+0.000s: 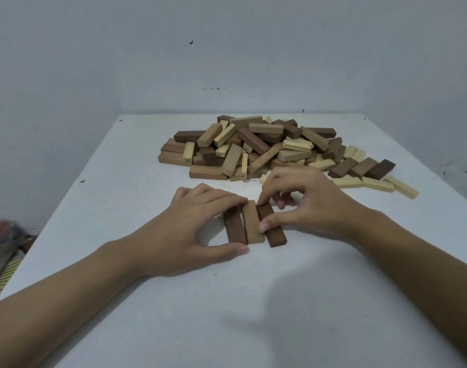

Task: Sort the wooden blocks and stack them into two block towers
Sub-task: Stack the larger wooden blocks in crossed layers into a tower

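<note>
White table (121,197), hands arched over blocks (253,224)

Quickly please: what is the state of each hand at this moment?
Left hand: grip closed lightly on the left dark block, thumb and fingers at its ends.
Right hand: grip closed on the right dark block, pressing it against the middle block.

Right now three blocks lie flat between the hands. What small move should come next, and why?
Probably slide the right block back, flush with the other two. It sits nearer than the middle block and left block, so the row is uneven. The right hand already pinches it; the left hand steadies the others.
</note>
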### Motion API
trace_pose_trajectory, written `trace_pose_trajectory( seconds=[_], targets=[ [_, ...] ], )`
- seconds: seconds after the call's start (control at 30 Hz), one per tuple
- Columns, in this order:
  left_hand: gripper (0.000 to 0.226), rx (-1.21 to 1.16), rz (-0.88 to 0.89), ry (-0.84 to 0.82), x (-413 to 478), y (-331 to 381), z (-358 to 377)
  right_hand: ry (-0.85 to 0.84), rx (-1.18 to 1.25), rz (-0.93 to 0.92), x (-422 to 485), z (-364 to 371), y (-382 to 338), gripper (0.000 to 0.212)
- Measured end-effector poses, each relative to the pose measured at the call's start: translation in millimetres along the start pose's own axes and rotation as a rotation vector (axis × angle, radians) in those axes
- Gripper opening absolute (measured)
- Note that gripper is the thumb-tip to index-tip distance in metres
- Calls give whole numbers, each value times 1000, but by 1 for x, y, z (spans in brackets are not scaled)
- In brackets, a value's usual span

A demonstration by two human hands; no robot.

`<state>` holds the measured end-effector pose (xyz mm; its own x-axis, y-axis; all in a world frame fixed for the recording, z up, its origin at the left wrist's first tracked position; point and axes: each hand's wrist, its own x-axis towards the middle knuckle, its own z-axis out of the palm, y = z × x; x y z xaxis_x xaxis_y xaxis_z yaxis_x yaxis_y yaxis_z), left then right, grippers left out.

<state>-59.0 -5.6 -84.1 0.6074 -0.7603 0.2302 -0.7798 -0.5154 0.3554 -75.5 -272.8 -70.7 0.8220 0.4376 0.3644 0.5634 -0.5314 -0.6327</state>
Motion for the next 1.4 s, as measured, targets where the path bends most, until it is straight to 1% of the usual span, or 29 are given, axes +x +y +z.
trace_pose_trajectory(
  seconds=[0.1, 0.17, 0.33, 0.53, 0.67, 0.8, 0.9, 1.1, 1.27, 1.33, 1.4],
  targets=[
    [60, -33, -12, 3, 2, 3, -1, 21, -5, -31, 2, 3, 5, 33],
    [58, -67, -22, 12, 3, 4, -1, 37, -22, -46, 4, 6, 7, 33],
    [68, -67, -18, 59, 0, 5, -1, 42, -35, -76, 6, 12, 7, 32],
    [74, -38, -1, 56, 1, 13, -1, 25, -9, -61, 4, 10, 6, 33],
    [64, -82, -4, 65, 3, 10, -1, 16, -38, -53, 4, 11, 4, 40],
    [68, -176, -38, 50, 10, 10, -2, 43, -128, -74, 3, 9, 6, 45],
    [67, -179, -34, 30, 20, 10, -2, 68, -173, -80, 1, 5, 10, 44],
    [55, -191, 11, 58, 36, 10, 5, 110, -239, -66, 2, 4, 19, 48],
    [54, -117, 112, 19, 35, 6, 9, 203, -243, 0, -1, -12, 13, 33],
    [52, -48, 154, 3, 34, 3, 13, 258, -271, 28, -2, -24, 14, 36],
    [51, -16, 162, -26, 34, 1, 15, 350, -280, 80, -6, -36, 18, 38]
  ],
)
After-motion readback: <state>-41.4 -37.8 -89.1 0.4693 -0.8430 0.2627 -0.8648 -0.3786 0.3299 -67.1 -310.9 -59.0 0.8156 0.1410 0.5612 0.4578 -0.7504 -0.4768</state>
